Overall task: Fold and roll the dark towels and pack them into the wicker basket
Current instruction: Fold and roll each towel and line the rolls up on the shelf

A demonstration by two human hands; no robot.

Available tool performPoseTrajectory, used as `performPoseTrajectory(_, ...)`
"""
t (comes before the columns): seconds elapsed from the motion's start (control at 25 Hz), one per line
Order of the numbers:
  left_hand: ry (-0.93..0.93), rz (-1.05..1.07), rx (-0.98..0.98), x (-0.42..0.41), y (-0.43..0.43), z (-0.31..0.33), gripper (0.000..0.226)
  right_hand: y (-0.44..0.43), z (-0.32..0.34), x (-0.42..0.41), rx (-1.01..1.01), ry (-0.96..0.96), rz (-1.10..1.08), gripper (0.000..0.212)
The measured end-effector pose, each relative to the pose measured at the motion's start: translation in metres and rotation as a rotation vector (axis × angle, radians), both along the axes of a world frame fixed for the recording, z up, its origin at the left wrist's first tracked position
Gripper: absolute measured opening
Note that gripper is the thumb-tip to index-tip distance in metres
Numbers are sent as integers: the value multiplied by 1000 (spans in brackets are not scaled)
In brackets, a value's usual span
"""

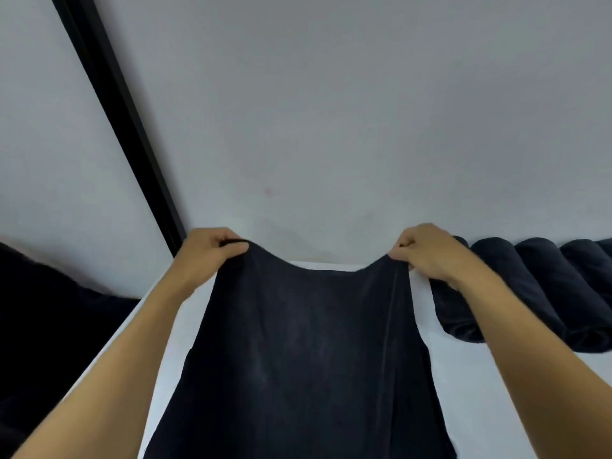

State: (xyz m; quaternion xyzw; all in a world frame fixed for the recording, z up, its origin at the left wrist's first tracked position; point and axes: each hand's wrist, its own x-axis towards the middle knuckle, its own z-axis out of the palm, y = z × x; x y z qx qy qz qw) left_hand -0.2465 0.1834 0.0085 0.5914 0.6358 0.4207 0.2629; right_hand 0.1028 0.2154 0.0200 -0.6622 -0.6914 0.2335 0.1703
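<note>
A dark towel (pixel 304 352) hangs stretched between my two hands above a white table (pixel 470 385). My left hand (pixel 208 253) pinches its upper left corner. My right hand (pixel 427 250) pinches the upper right corner. The top edge sags between them, and the cloth drops down out of the frame's bottom. Several rolled dark towels (pixel 536 293) lie side by side on the table at the right, partly behind my right forearm. No wicker basket is in view.
A grey wall (pixel 331 111) rises right behind the table. A black vertical frame (pixel 116 127) runs down the wall at the left. A heap of dark cloth (pixel 49 326) fills the lower left beside the table.
</note>
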Motion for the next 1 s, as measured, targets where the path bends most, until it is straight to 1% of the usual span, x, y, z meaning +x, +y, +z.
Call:
performPoseTrajectory(0.04,-65,8,8,0,8,6,4,4,6,1,33,58,-41,17)
performPoseTrajectory(0.08,-49,31,-3,-1,18,5,4,11,6,0,68,50,-80,19)
performPoseTrajectory(0.16,173,68,-81,-1,35,-14,7,22,-15,-6,53,-137,-104,18)
performPoseTrajectory(0.2,282,65,-130,-2,41,-31,9,26,-32,-10,-4,-242,-85,16)
performPoseTrajectory(0.24,342,54,-176,-3,45,-46,9,29,-47,-13,-60,-320,-57,15)
performPoseTrajectory(0.28,362,42,-197,-4,48,-58,8,32,-57,-15,-100,-360,-16,11)
performPoseTrajectory(0.32,368,36,-192,-5,49,-65,5,30,-59,-16,-121,-376,26,9)
performPoseTrajectory(0.4,376,14,-151,-8,49,-67,3,30,-54,-17,-168,-371,66,25)
performPoseTrajectory(0.44,379,-8,-160,-10,49,-65,3,32,-52,-16,-205,-365,81,27)
performPoseTrajectory(0.52,411,-51,-219,-14,48,-61,6,36,-49,-14,-283,-366,98,24)
performPoseTrajectory(0.6,423,-82,-267,-18,45,-56,10,35,-44,-11,-321,-268,83,24)
performPoseTrajectory(0.64,373,-82,-265,-18,43,-50,11,33,-37,-10,-315,-163,72,20)
performPoseTrajectory(0.68,263,-69,-246,-19,39,-40,11,29,-29,-9,-284,-33,59,17)
performPoseTrajectory(0.76,-46,-42,-169,-19,27,-6,9,17,-1,-7,-187,233,20,21)
performPoseTrajectory(0.8,-180,-29,-105,-18,19,16,6,9,18,-6,-125,342,8,22)
performPoseTrajectory(0.88,-397,6,87,-17,1,67,5,-7,61,-3,27,518,20,18)
performPoseTrajectory(0.92,-481,17,193,-17,-8,92,6,-16,84,-1,113,603,37,14)
performPoseTrajectory(0.96,-524,14,277,-17,-19,118,7,-28,108,0,196,661,53,10)
performPoseTrajectory(1.0,-505,9,339,-16,-32,140,9,-41,132,1,268,671,72,6)
